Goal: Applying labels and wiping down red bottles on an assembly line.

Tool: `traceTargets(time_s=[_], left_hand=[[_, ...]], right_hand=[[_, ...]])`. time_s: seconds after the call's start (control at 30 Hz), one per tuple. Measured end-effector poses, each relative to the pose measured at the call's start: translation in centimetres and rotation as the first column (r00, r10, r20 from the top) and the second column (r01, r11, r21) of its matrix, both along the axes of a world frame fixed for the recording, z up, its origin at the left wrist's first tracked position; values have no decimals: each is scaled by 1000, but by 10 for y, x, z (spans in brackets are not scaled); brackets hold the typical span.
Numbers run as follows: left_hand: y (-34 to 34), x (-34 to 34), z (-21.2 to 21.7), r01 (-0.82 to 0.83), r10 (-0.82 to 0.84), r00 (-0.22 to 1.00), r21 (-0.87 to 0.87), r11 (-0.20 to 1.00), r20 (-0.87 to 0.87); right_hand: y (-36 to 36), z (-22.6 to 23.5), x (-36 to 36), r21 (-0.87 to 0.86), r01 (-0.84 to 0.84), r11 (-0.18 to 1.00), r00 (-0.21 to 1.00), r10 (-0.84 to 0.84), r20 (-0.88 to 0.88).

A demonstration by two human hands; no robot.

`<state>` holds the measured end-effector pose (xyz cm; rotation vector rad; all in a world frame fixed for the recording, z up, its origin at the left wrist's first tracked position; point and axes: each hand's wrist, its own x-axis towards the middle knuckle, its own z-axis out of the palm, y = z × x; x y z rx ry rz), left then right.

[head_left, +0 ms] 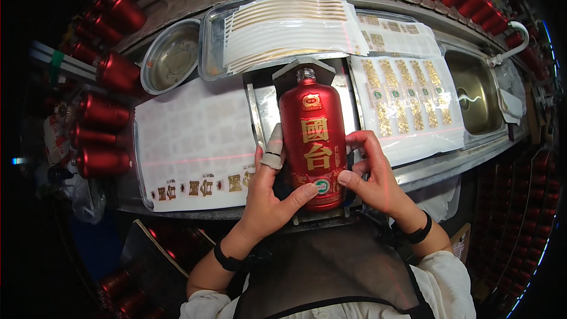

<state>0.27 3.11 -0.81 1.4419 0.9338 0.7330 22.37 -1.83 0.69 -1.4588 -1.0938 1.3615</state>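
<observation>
Found the left hand (264, 194) at the left flank of a red bottle (312, 123), with thumb laid on the lower front beside a green emblem (322, 186) and index finger, wearing a pale cover (271, 160), set along the side. Found the right hand (377, 184) opposite, with thumb on the lower right front, index finger bent near the right edge, and a gap between the two. Cannot tell firm gripping from mere pressing. Noted the bottle face up, neck pointing away, on a metal holder (324, 68). Recorded a black band (418, 231) on each wrist. Noted to the left a white sheet (195, 115) with gold characters (205, 187) along its near edge; to the right, label sheets (407, 143) bearing gold strips (390, 74) and green marks (395, 93). Observed beyond these a metal tray (208, 75) under fanned white paper (286, 35), with a metal bowl (172, 56) to its left. Logged at far right a sink (477, 100) and white tap (512, 50); around the edges, more red bottles (103, 162).
</observation>
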Motion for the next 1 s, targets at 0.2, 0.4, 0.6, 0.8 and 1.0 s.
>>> traceTargets(time_s=[0.2,0.4,0.6,0.8,1.0], left_hand=[[-2,-2,-1,0,0,1000,-27,1000,27],[1,-9,0,31,-28,999,81,996,-43],[0,-5,-8,-8,10,998,-30,1000,59],[1,-7,-11,2,10,994,-106,994,106],[0,-8,-14,-8,20,994,-117,993,105]], right_hand=[[1,2,0,-6,-4,1000,1000,4,6],[4,5,4,-21,-33,999,998,32,-52],[2,4,-2,-19,-14,1000,1000,14,27],[4,6,-7,-33,12,999,996,-9,93],[6,9,-9,-48,31,998,996,-27,85]])
